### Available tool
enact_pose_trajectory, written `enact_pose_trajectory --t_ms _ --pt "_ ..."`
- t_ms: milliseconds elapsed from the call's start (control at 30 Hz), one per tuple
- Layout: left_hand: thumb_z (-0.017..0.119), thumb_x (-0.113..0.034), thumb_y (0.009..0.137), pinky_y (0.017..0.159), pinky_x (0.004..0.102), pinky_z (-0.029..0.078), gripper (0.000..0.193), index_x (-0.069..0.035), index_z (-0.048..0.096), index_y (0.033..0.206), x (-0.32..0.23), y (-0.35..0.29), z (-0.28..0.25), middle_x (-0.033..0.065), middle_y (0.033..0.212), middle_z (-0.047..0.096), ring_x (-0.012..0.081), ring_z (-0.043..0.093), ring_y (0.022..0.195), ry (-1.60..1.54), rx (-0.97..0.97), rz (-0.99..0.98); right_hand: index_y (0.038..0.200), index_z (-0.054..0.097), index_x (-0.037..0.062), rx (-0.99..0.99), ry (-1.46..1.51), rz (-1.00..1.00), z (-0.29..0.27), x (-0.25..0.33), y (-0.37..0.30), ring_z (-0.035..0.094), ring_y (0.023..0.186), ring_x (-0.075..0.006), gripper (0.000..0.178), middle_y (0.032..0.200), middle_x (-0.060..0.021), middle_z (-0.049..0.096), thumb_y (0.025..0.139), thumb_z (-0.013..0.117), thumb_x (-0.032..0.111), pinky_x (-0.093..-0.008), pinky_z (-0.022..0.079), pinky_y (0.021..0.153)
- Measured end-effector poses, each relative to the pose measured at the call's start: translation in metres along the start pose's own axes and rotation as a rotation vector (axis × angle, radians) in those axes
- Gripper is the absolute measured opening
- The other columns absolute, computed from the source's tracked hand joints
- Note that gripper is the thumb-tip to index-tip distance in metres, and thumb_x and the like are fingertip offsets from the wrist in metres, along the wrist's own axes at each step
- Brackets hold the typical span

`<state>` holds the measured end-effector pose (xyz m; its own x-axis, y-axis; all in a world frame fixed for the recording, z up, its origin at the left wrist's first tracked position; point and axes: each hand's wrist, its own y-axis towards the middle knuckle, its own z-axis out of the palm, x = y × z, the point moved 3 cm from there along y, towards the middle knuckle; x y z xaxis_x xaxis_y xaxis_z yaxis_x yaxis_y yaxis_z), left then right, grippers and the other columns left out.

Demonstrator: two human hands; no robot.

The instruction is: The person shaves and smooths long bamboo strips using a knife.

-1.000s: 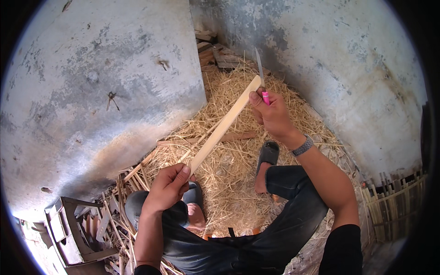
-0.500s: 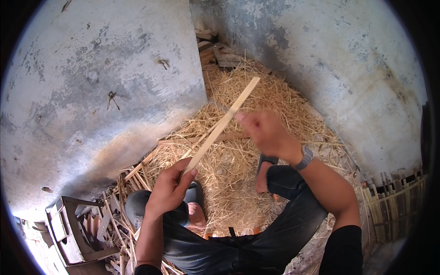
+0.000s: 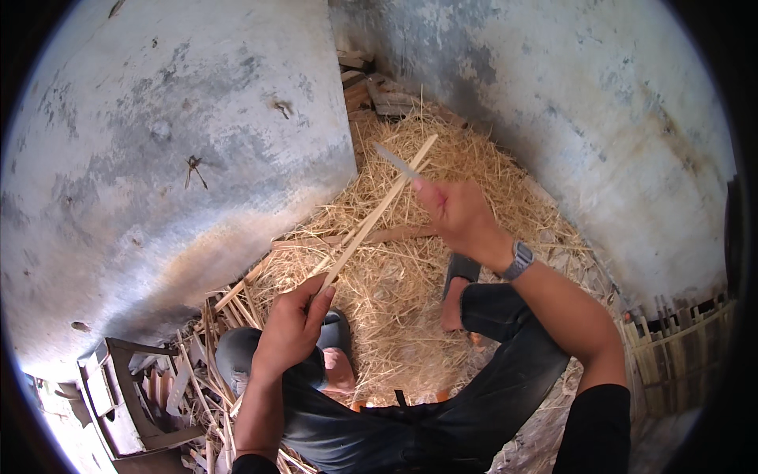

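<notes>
A thin pale strip of bamboo or wood (image 3: 367,224) slants up and to the right over the straw. Its lower end is pinched between the thumb and fingers of my left hand (image 3: 290,328). My right hand (image 3: 466,217) is closed round a knife (image 3: 395,160), whose handle is hidden inside the fist. The blade points up and left and crosses the strip near its far end, where a sliver stands slightly apart from it. A grey watch sits on my right wrist.
Straw-like shavings (image 3: 387,316) cover the floor between my sandalled feet. Worn plastered walls (image 3: 181,118) meet beyond, with wood scraps (image 3: 367,91) in the corner. At left lie split sticks and a broken wooden frame (image 3: 118,395); at right stands a slatted bamboo basket or fence (image 3: 679,355).
My right hand has shifted slightly up and right, and the knife blade now shows clearly across the strip. The strip has turned to a narrower side. My left hand has barely moved.
</notes>
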<state>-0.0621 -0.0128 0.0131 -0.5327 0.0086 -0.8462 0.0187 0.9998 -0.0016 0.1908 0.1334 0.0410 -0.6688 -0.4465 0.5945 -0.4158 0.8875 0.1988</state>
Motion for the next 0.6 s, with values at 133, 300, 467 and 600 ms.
enact_pose_trajectory --t_ms 133,300,467,600 --pt "0.055 -0.019 0.106 0.059 0.0279 0.040 0.029 0.000 0.068 0.124 0.004 0.001 0.005 -0.0016 0.066 0.049 0.0068 0.044 0.063 -0.008 -0.002 0.032 0.072 0.066 0.0027 0.090 -0.121 -0.234 0.057 0.036 -0.046 0.065 0.058 -0.0396 0.064 0.060 -0.0216 0.061 0.104 0.046 0.054 -0.0505 0.048 0.053" --pt "0.052 -0.020 0.107 0.057 0.0282 0.038 0.029 -0.001 0.070 0.119 0.001 -0.001 -0.007 -0.0028 0.063 0.044 0.0069 0.043 0.060 0.033 -0.065 0.011 0.071 0.063 0.0009 -0.151 -0.089 -0.355 0.027 0.025 -0.010 0.054 0.047 -0.0387 0.052 0.055 -0.0209 0.054 0.104 0.051 0.039 -0.0490 0.042 0.048" --pt "0.051 -0.020 0.107 0.055 0.0276 0.037 0.029 -0.002 0.070 0.119 -0.009 -0.008 -0.005 -0.0032 0.061 0.042 0.0063 0.042 0.058 -0.010 0.021 0.039 0.060 0.054 0.0000 -0.277 -0.115 0.184 -0.053 -0.047 0.019 0.035 0.045 -0.0218 0.070 0.049 -0.0109 0.037 0.107 0.046 0.052 -0.0440 0.033 0.048" --pt "0.050 -0.022 0.107 0.055 0.0271 0.035 0.031 -0.002 0.070 0.120 -0.005 -0.003 -0.007 -0.0046 0.060 0.039 0.0055 0.039 0.058 -0.012 0.048 0.002 0.058 0.054 0.0009 -0.293 -0.120 0.167 -0.043 -0.034 0.010 0.037 0.042 -0.0173 0.072 0.045 -0.0068 0.039 0.107 0.045 0.054 -0.0375 0.031 0.045"
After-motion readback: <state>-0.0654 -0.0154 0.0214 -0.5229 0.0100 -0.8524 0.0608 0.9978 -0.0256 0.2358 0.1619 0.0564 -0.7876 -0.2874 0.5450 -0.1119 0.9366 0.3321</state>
